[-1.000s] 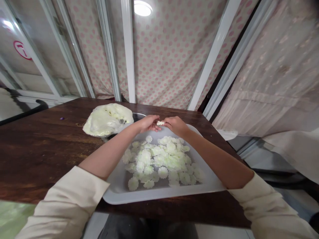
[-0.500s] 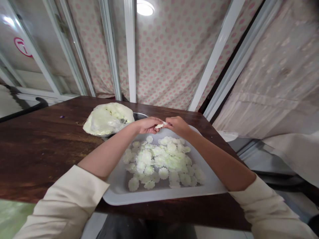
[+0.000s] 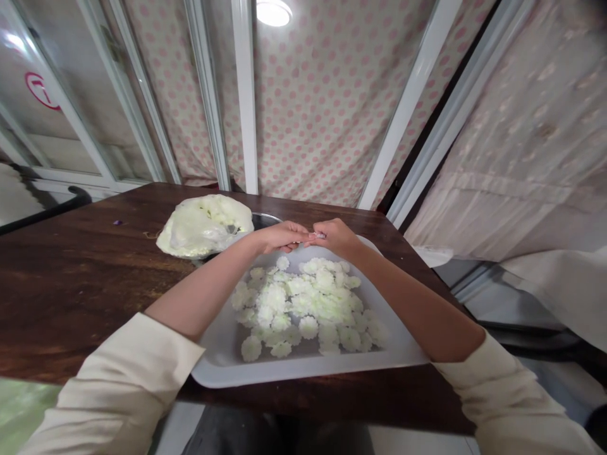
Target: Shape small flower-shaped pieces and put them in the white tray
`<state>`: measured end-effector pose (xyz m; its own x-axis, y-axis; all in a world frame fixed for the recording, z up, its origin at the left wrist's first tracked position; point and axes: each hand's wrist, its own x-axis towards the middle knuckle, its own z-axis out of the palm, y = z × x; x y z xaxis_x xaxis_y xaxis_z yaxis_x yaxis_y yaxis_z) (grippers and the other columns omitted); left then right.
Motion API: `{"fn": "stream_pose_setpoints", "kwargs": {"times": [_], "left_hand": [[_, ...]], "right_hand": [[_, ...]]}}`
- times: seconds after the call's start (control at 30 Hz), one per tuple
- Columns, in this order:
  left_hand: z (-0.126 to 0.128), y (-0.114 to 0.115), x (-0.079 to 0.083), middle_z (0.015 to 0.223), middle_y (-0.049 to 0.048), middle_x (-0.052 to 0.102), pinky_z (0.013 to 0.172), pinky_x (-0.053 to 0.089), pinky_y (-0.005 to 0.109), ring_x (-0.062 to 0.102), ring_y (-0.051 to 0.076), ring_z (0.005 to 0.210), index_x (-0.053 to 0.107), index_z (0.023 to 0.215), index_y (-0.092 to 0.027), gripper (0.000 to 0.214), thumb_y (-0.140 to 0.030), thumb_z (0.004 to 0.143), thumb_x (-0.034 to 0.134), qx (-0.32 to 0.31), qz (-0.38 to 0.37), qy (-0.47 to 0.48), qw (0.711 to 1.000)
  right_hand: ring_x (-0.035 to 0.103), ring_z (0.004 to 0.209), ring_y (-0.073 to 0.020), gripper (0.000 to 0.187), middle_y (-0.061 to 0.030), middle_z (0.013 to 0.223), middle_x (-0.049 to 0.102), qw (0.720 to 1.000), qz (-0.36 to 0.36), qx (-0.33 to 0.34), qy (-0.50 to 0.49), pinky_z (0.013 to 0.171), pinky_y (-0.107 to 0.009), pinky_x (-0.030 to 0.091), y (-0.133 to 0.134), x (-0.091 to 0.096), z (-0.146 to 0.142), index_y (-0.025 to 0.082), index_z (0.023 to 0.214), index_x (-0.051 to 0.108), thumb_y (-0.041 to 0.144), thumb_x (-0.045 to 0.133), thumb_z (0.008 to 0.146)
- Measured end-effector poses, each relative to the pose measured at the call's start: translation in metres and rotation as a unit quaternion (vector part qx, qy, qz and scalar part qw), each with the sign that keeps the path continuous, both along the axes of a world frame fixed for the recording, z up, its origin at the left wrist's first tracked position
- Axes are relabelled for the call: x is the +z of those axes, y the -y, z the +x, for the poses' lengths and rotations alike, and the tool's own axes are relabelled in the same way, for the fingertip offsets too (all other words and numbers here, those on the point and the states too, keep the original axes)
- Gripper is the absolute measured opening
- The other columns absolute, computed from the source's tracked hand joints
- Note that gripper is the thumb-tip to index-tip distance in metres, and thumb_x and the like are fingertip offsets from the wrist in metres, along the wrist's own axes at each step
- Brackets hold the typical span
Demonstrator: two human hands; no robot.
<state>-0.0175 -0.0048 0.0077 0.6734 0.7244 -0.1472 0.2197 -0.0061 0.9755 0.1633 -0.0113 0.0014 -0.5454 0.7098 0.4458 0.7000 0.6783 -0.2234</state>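
My left hand (image 3: 279,237) and my right hand (image 3: 336,236) meet fingertip to fingertip above the far end of a white tray (image 3: 222,354). Both are closed in a pinch on one small white flower piece (image 3: 318,236), now nearly hidden between the fingers. Below them the tray holds a loose pile of several pale white-green fabric flowers (image 3: 308,303). Cream sleeves cover both of my upper arms.
The tray rests on a dark wooden table (image 3: 71,284). A clear plastic bag of white flowers (image 3: 205,225) lies at the back left, over a dark metal bowl (image 3: 263,219). Behind the table hang a dotted curtain and white window frames.
The fingers of both hands have drawn closer together around the flower piece, which shows less than before. The arms stay in place.
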Motion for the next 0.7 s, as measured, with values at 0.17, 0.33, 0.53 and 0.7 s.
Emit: {"fn": "stream_pose_setpoints", "kwargs": {"times": [0.17, 0.33, 0.53, 0.7], "left_hand": [[0.000, -0.004, -0.001, 0.048, -0.0081, 0.027, 0.042, 0.012, 0.020, 0.019, 0.002, 0.041, 0.056, 0.067, -0.015, 0.024, -0.035, 0.067, 0.069, 0.057, 0.023, 0.013, 0.998], [0.000, -0.004, 0.000, 0.046, -0.0071, 0.031, 0.041, 0.014, 0.019, 0.022, 0.003, 0.041, 0.054, 0.063, -0.014, 0.019, -0.028, 0.069, 0.065, 0.105, 0.061, 0.013, 0.993], [-0.001, -0.007, -0.004, 0.045, -0.0061, 0.034, 0.040, 0.017, 0.020, 0.025, 0.004, 0.040, 0.056, 0.063, -0.014, 0.021, -0.033, 0.069, 0.064, 0.097, 0.112, -0.020, 0.989], [-0.003, -0.010, -0.007, 0.045, -0.0055, 0.035, 0.040, 0.018, 0.019, 0.025, 0.004, 0.040, 0.061, 0.065, -0.014, 0.019, -0.032, 0.068, 0.064, 0.026, 0.122, -0.044, 0.991]], "right_hand": [[0.025, 0.050, -0.0072, 0.055, 0.0058, 0.047, 0.029, 0.999, -0.021, -0.009, -0.027, 0.050, -0.025, 0.020, 0.001, 0.003, 0.002, 0.017, 0.051, 0.031, 0.058, 0.064, 0.066], [0.029, 0.044, -0.0063, 0.052, 0.0051, 0.043, 0.032, 0.991, -0.110, -0.037, -0.060, 0.047, -0.024, 0.021, 0.003, 0.004, 0.007, 0.017, 0.048, 0.035, 0.056, 0.057, 0.073], [0.048, 0.045, -0.0089, 0.037, 0.0014, 0.050, 0.052, 0.938, -0.286, 0.023, -0.195, 0.046, -0.022, 0.036, 0.005, 0.004, 0.010, 0.015, 0.063, 0.050, 0.049, 0.054, 0.078], [0.053, 0.051, -0.0097, 0.032, -0.0010, 0.060, 0.058, 0.916, -0.326, 0.055, -0.228, 0.048, -0.022, 0.040, 0.003, 0.003, 0.011, 0.013, 0.074, 0.056, 0.044, 0.063, 0.072]]}}
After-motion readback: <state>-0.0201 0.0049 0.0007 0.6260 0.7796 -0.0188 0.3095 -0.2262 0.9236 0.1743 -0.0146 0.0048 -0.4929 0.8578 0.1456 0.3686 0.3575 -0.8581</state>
